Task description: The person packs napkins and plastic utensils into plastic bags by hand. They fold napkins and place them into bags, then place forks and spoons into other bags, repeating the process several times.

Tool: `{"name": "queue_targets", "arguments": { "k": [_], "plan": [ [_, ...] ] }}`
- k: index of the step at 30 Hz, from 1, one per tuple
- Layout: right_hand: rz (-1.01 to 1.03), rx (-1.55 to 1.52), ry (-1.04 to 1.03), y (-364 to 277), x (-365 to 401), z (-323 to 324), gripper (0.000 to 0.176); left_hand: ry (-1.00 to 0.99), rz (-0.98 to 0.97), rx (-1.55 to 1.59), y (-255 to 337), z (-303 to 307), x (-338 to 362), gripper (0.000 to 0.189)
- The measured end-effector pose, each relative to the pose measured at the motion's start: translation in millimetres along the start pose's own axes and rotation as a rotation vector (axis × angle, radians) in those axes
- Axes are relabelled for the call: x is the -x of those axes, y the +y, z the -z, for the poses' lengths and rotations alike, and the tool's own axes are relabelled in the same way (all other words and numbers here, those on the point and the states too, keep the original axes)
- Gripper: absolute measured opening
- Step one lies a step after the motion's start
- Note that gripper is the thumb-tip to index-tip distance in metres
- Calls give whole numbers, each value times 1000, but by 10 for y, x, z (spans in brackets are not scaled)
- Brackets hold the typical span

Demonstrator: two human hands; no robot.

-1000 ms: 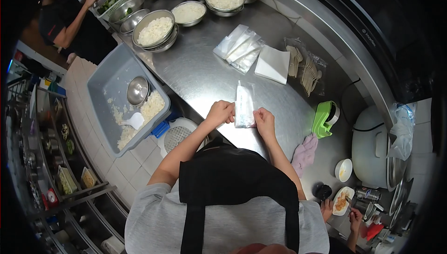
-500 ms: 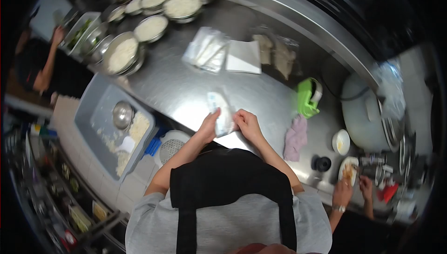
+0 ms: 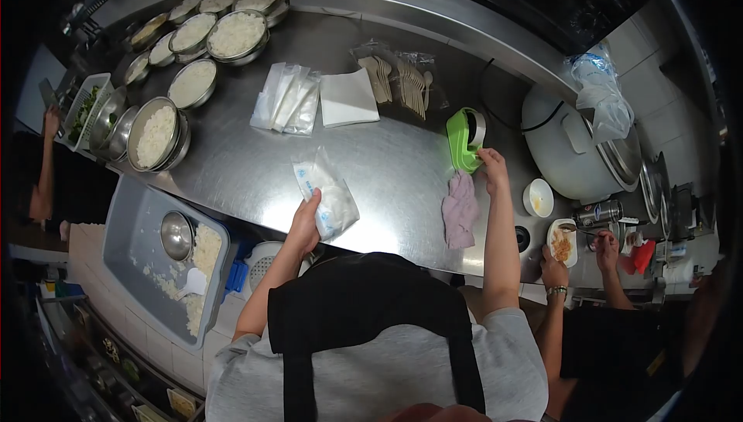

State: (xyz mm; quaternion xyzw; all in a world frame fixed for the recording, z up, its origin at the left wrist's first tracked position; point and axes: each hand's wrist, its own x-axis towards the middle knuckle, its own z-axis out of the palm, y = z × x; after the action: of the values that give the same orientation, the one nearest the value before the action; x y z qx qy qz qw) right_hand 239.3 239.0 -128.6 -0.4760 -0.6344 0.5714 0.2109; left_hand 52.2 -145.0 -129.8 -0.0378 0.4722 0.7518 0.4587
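Note:
A clear plastic bag (image 3: pixel 329 201) with blue print and white contents is in my left hand (image 3: pixel 306 224), held above the front edge of the steel counter. My thumb lies over the bag's left side, and the other fingers are behind it. To the right, my right hand (image 3: pixel 494 170) is at the green tape dispenser (image 3: pixel 463 139), its fingertips pinched together against the dispenser's right side. Whatever sits between those fingertips is too small to make out. Just below the dispenser lies a crumpled pink cloth (image 3: pixel 460 209).
Bowls of rice (image 3: pixel 236 35) crowd the far left of the counter (image 3: pixel 232 162). Flat plastic bags (image 3: pixel 286 101), white sheets (image 3: pixel 348 98) and packed wooden cutlery (image 3: pixel 410 85) lie behind. A grey tub (image 3: pixel 139 267) stands left. At right, a co-worker's hands (image 3: pixel 555 267) hold a food dish (image 3: pixel 563 244).
My right hand has left the bag and moved right to the tape dispenser. My left hand still holds the bag, now tilted differently. The camera view has shifted.

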Motion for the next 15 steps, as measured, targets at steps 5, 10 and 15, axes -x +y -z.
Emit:
{"name": "queue_targets", "arguments": {
  "k": [5,10,15],
  "plan": [
    [-114,-312,16,-6,-34,-25,11,-40,-17,-8,27,-33,28,58],
    [-22,-539,115,-9,105,-149,10,18,1,7,17,16,35,50],
    [160,-772,289,242,218,-280,7,2,-5,11,11,7,15,55]
  ]
}}
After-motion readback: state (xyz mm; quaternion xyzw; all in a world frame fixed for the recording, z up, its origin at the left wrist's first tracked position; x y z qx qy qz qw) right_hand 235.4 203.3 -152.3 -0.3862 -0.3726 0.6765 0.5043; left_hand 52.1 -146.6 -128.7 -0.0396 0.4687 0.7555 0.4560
